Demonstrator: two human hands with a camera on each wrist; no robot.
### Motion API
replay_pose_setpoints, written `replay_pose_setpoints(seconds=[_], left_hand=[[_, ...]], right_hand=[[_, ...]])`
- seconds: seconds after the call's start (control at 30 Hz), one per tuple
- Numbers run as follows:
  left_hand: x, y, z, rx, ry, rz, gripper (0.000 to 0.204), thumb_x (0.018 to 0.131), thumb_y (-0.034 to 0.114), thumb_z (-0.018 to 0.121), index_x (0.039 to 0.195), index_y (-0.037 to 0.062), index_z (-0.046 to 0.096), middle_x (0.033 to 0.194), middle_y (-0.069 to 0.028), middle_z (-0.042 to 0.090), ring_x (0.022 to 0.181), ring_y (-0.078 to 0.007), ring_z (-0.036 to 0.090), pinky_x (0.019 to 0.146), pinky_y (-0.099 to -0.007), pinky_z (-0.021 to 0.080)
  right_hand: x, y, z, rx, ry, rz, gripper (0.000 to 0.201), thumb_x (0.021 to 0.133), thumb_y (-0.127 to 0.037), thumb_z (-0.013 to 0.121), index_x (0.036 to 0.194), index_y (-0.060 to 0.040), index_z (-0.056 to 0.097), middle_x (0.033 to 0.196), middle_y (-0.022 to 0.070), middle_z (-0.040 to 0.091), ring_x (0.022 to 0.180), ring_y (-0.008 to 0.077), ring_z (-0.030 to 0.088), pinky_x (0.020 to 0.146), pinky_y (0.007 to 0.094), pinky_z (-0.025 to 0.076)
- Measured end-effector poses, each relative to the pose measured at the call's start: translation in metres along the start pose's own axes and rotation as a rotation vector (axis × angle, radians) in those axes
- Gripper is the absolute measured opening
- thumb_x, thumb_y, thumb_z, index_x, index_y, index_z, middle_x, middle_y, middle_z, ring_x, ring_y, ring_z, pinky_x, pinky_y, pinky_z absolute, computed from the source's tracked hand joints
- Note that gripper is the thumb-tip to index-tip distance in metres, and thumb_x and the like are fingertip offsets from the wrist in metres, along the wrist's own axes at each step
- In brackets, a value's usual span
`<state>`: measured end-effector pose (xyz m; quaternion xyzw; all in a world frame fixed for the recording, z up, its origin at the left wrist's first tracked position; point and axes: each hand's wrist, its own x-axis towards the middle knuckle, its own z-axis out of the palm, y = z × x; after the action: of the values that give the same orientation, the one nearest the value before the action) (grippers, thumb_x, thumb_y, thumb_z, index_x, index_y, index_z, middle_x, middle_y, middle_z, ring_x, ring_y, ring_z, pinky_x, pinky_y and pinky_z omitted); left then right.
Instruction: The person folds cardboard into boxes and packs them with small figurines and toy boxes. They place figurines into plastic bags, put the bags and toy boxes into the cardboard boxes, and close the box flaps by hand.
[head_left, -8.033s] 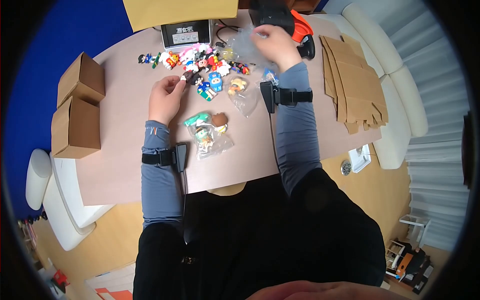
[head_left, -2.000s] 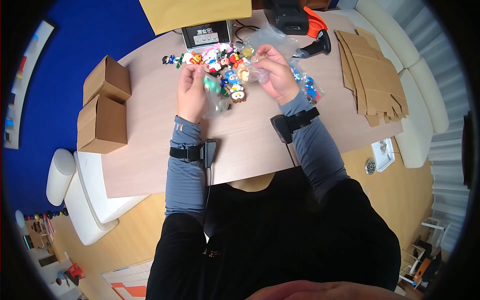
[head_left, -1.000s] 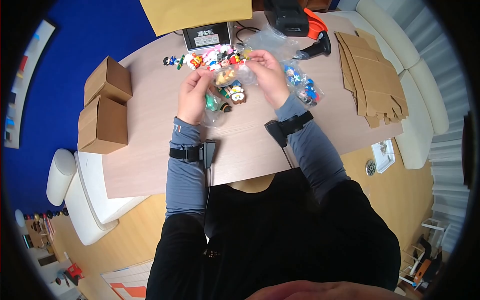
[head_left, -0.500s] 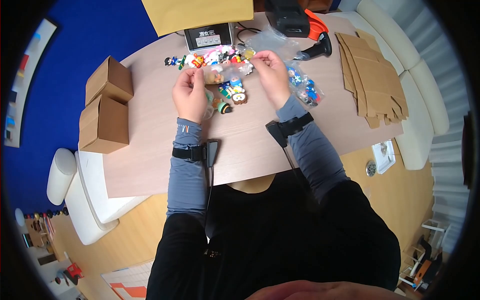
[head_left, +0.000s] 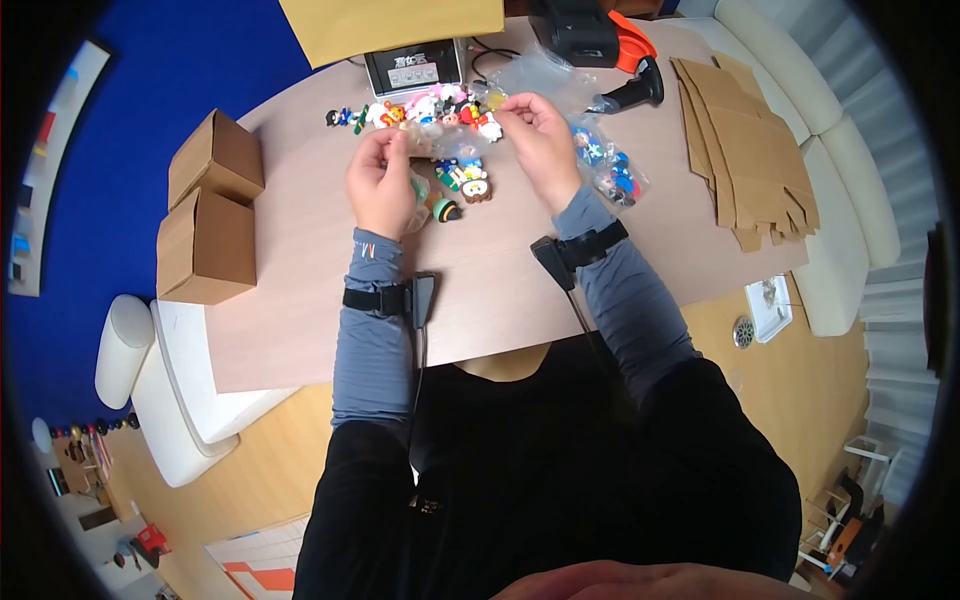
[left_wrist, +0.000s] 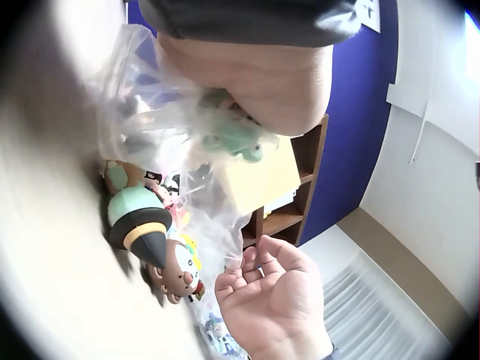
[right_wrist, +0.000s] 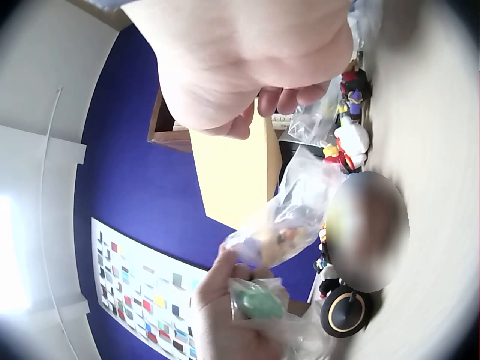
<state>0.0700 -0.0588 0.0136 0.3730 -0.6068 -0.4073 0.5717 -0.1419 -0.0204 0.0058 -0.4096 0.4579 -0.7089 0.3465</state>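
My left hand (head_left: 382,192) pinches a clear bag with a tan figure (right_wrist: 279,244) between thumb and fingers. A second bag with a green figure (right_wrist: 261,301) hangs at the same hand, against the palm side. The tan figure's bag stretches toward my right hand (head_left: 540,145), whose fingers are loosely bent, with thumb and fingertips apart in the right wrist view; I see nothing gripped there. Below the bags, a figure in a black pointed hat (left_wrist: 141,229) lies beside a brown figure (left_wrist: 178,271). Behind is a pile of small colourful figures (head_left: 440,105).
Bagged blue figures (head_left: 618,182) lie right of my right hand. Further back are an empty clear bag (head_left: 545,80), a black scanner (head_left: 632,88) and a boxy device (head_left: 415,68). Two brown boxes (head_left: 225,245) stand left; flattened cardboard (head_left: 745,150) lies right.
Both bags have come off the table into my left hand since the oldest frame. Over the last second my hands have parted slightly, and the tan figure has shifted left.
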Motion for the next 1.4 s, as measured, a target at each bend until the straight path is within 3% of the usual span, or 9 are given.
replay_pose_setpoints(seconds=[0.2, 0.27, 0.43, 0.63, 0.7, 0.8, 1.03, 1.1, 1.4], left_hand=[[-0.005, 0.011, 0.004, -0.091, -0.129, -0.048, 0.016, 0.099, 0.014, 0.069, 0.102, -0.0021, 0.071, 0.079, 0.0059, 0.060, 0.071, -0.0016, 0.050, 0.063, -0.0187, 0.041], [-0.009, 0.013, 0.005, -0.114, -0.161, -0.053, 0.016, 0.099, 0.013, 0.069, 0.103, -0.0023, 0.071, 0.080, 0.0055, 0.061, 0.071, -0.0018, 0.050, 0.063, -0.0189, 0.042], [-0.016, 0.015, 0.011, 0.001, -0.363, 0.026, 0.015, 0.100, 0.011, 0.068, 0.106, -0.0013, 0.072, 0.089, 0.0015, 0.067, 0.077, -0.0042, 0.057, 0.071, -0.0197, 0.046], [-0.005, 0.008, 0.007, -0.068, -0.259, -0.070, 0.024, 0.096, 0.011, 0.073, 0.116, -0.0013, 0.070, 0.071, 0.0092, 0.049, 0.066, -0.0011, 0.045, 0.062, -0.0189, 0.039], [-0.006, 0.011, 0.007, -0.095, -0.239, -0.119, 0.026, 0.094, 0.012, 0.075, 0.116, -0.0011, 0.070, 0.068, 0.0103, 0.047, 0.064, -0.0007, 0.043, 0.058, -0.0194, 0.036], [-0.007, 0.012, 0.005, -0.018, -0.334, -0.139, 0.024, 0.096, 0.010, 0.072, 0.117, -0.0004, 0.069, 0.073, 0.0100, 0.048, 0.068, -0.0006, 0.045, 0.064, -0.0177, 0.040], [-0.005, 0.011, 0.005, -0.091, -0.209, -0.111, 0.019, 0.093, 0.011, 0.076, 0.107, -0.0018, 0.073, 0.070, 0.0104, 0.051, 0.064, -0.0002, 0.043, 0.058, -0.0186, 0.036], [-0.005, 0.011, 0.003, -0.099, -0.207, -0.096, 0.018, 0.094, 0.011, 0.075, 0.106, -0.0019, 0.073, 0.070, 0.0104, 0.051, 0.064, -0.0001, 0.043, 0.057, -0.0185, 0.036], [-0.005, 0.011, 0.002, -0.056, -0.258, -0.149, 0.017, 0.093, 0.011, 0.076, 0.106, -0.0002, 0.075, 0.067, 0.0112, 0.047, 0.063, -0.0002, 0.041, 0.056, -0.0193, 0.034]], right_hand=[[-0.009, -0.011, 0.008, -0.047, -0.274, -0.018, 0.029, 0.087, -0.009, 0.072, 0.115, -0.0020, 0.068, 0.115, 0.0046, 0.062, 0.086, 0.0089, 0.058, 0.076, 0.0246, 0.049], [-0.014, -0.018, 0.008, -0.414, -0.430, -0.164, 0.041, 0.083, -0.013, 0.076, 0.124, -0.0079, 0.070, 0.127, 0.0068, 0.058, 0.090, 0.0139, 0.060, 0.078, 0.0279, 0.050], [-0.016, -0.004, 0.009, -0.512, -0.546, -0.414, 0.044, 0.081, -0.020, 0.077, 0.123, -0.0090, 0.072, 0.116, 0.0112, 0.066, 0.097, 0.0231, 0.063, 0.081, 0.0350, 0.053], [-0.014, -0.019, 0.009, -0.531, -0.394, -0.142, 0.032, 0.091, -0.025, 0.075, 0.117, -0.0066, 0.074, 0.097, 0.0072, 0.072, 0.092, 0.0192, 0.067, 0.083, 0.0326, 0.054], [-0.012, -0.009, 0.013, -0.054, -0.347, 0.025, 0.028, 0.098, -0.026, 0.071, 0.116, -0.0045, 0.074, 0.096, 0.0034, 0.072, 0.086, 0.0122, 0.064, 0.076, 0.0284, 0.052], [-0.014, -0.011, 0.013, -0.078, -0.425, 0.056, 0.027, 0.101, -0.024, 0.068, 0.116, -0.0025, 0.074, 0.101, 0.0017, 0.073, 0.086, 0.0078, 0.061, 0.073, 0.0257, 0.050], [-0.015, -0.013, 0.012, -0.383, -0.468, -0.048, 0.032, 0.102, -0.027, 0.067, 0.119, 0.0002, 0.072, 0.109, 0.0045, 0.074, 0.090, 0.0074, 0.063, 0.080, 0.0238, 0.051], [-0.014, -0.012, 0.012, -0.212, -0.377, -0.042, 0.031, 0.104, -0.024, 0.063, 0.120, 0.0002, 0.071, 0.109, 0.0049, 0.073, 0.099, 0.0083, 0.064, 0.086, 0.0250, 0.053], [-0.013, -0.018, 0.011, -0.010, -0.427, 0.081, 0.034, 0.107, -0.026, 0.059, 0.125, 0.0012, 0.069, 0.112, 0.0050, 0.072, 0.100, 0.0091, 0.065, 0.090, 0.0246, 0.052]])
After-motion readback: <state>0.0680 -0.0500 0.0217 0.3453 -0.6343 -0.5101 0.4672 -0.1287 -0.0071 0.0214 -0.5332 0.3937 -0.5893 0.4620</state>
